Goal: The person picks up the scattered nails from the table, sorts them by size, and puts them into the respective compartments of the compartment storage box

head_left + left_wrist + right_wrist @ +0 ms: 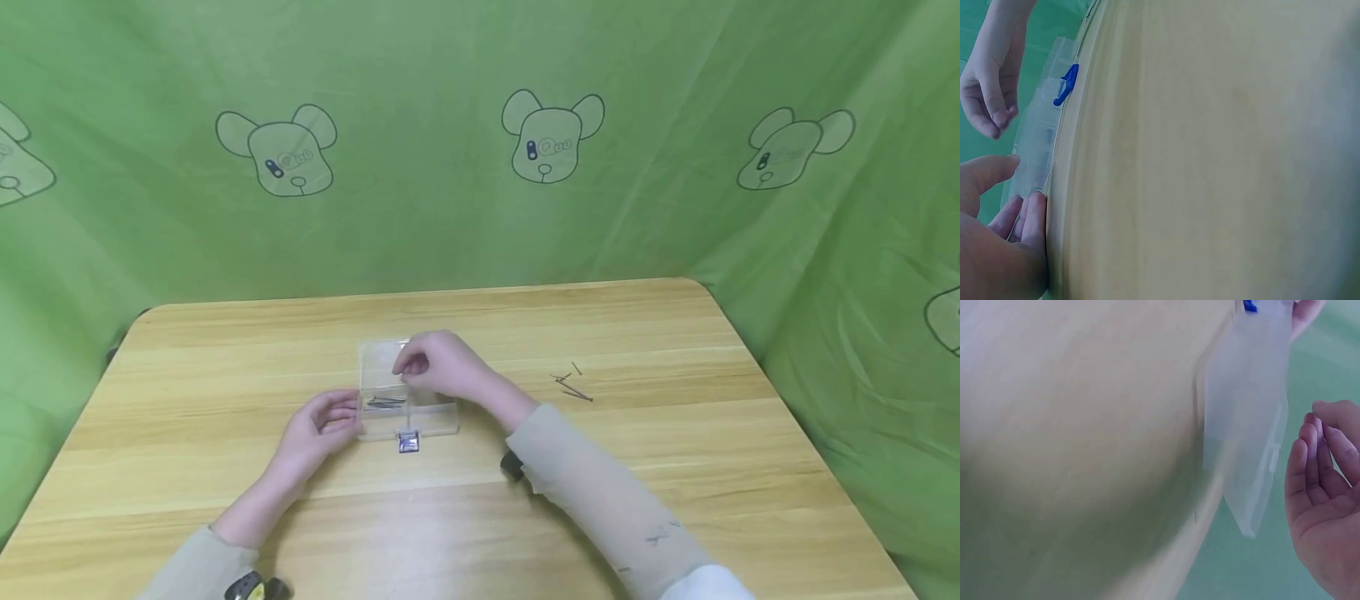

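A clear plastic box [441,421] is set on the counter [465,533], its lid [380,367] opened at the back, a blue latch [408,442] fixed at its front and nails [386,402] held in its left compartment. The box's left end is gripped by the left hand [315,429]; above the box, the right hand's [447,364] grip is drawn together, but whether anything is pinched cannot be told. Loose nails [578,394] are scattered to the box's right.

Left hand [306,433] — fingers extended, thumb apart | Right hand [450,364] — raised, fingers curled
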{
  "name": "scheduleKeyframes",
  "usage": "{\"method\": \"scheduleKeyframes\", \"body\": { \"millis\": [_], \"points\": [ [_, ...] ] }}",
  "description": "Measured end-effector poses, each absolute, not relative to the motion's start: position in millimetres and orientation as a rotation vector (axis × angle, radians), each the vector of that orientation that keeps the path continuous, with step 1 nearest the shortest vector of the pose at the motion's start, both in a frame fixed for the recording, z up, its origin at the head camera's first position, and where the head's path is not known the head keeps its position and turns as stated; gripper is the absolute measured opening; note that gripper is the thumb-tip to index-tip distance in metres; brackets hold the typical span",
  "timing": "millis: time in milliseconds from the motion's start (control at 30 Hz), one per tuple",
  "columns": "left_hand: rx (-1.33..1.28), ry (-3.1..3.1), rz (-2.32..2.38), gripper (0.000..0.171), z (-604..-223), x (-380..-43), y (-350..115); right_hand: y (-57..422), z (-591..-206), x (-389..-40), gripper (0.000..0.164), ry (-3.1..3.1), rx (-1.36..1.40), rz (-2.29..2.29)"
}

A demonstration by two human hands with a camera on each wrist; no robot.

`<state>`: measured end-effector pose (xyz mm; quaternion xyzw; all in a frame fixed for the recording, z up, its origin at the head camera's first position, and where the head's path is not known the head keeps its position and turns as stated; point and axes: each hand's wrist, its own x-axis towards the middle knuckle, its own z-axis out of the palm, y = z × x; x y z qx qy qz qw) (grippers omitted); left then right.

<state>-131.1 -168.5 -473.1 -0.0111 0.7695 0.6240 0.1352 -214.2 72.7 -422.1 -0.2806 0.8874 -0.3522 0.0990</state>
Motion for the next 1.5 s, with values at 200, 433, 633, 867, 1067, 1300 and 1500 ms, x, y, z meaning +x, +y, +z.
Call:
{"method": "scheduleKeyframes", "body": {
  "millis": [200, 433, 633, 867, 1067, 1300, 1500],
  "points": [
    [-0.044, 2.247, 1.791, 0.062, -473.5, -131.8, -170.0, 93.4, -416.8, -216.0, 0.015, 2.638, -0.758, -1.112],
    [-0.028, 2.258, 1.781, 0.062, -473.5, -131.1, -170.8, 123.1, -415.8, -217.8, 0.015, 2.677, -0.714, -1.153],
    [-0.024, 2.263, 1.773, 0.062, -473.5, -130.8, -171.5, 150.0, -418.0, -215.9, 0.018, 2.709, -0.67, -1.186],
    [-0.028, 2.263, 1.777, 0.062, -474.3, -130.8, -170.8, 176.9, -420.5, -212.0, 0.017, 2.745, -0.639, -1.239],
    [-0.034, 2.266, 1.775, 0.062, -473.9, -130.8, -170.3, 198.6, -423.6, -208.3, 0.016, 2.785, -0.603, -1.255],
    [-0.025, 2.256, 1.786, 0.063, -474.0, -131.2, -169.7, 228.9, -430.0, -203.3, 0.015, 2.837, -0.531, -1.2],
    [-0.027, 2.248, 1.796, 0.063, -473.7, -131.9, -169.3, 251.6, -434.8, -199.4, 0.015, 2.865, -0.483, -1.109]
  ]
}}
